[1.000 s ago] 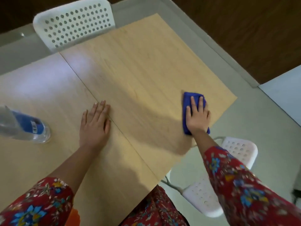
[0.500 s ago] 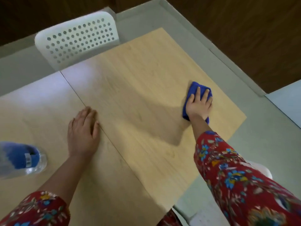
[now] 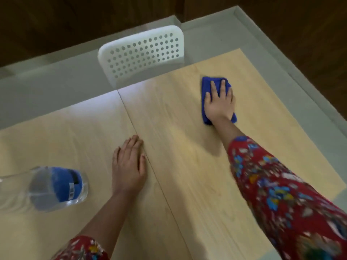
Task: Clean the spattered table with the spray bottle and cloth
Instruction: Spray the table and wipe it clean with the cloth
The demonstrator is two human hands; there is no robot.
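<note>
Head view, looking down on the table (image 3: 178, 147).

**Surroundings**
- The top is light wood, in two panels. The seam (image 3: 135, 128) runs from the far edge toward the near side.
- A white perforated chair (image 3: 142, 53) stands at the far edge, just behind the seam's far end, with its back facing the camera.
- Grey floor (image 3: 47, 87) lies beyond the table, and a dark wood wall (image 3: 56, 25) behind that.
- The bottle (image 3: 56, 186) is on the left panel, near left. It is clear with a blue label, and lies left of the left hand and apart from it.
- Nothing lies between the two hands on the top.

**Hands**
- Right hand (image 3: 218, 102): palm down on the blue cloth (image 3: 206, 84), fingers straight and slightly spread, pressing it flat without gripping. The cloth is on the right panel toward the far right corner, folded into a pad.
- Left hand (image 3: 129, 166): flat on the left panel with fingers together and straight, holding nothing. Its thumb side lies along the seam.

**Hidden or unclear**
- The middle of the cloth is covered by the right hand. Only its far end, left edge and near right corner show.
- The bottle is cut off at the left frame edge and its upper end is out of view. It is blurred, so I cannot tell whether it stands or lies.
- The right sleeve (image 3: 281, 194), red floral, is motion-blurred and covers the near right part of the table.
- The left sleeve (image 3: 82, 248) is cut off at the bottom edge.
- I cannot make out spatter on the top at this sharpness.
</note>
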